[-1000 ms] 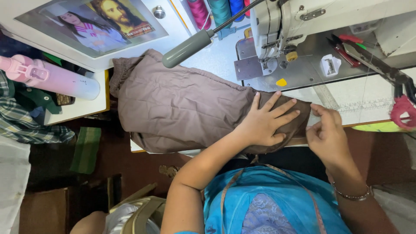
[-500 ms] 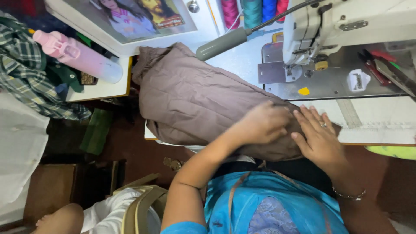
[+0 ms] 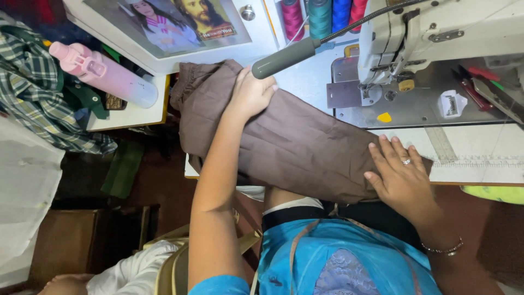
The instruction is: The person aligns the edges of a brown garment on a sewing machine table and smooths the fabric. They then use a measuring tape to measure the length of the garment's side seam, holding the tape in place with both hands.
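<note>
Both of our hands lie flat on the folded brown fabric (image 3: pixel 295 147), which stretches across the desk (image 3: pixel 480 158) and over its near edge. Our left hand (image 3: pixel 252 94), fingers loosely curled, presses the cloth's left, far end, just beside a grey lamp handle (image 3: pixel 284 57). Our right hand (image 3: pixel 401 177), fingers spread and wearing a ring, rests open on the cloth's right end. Far left, a pink water bottle (image 3: pixel 103 75) lies on a side shelf. To the right stands the white sewing machine (image 3: pixel 436 33), thread spools (image 3: pixel 322 16) behind it.
</note>
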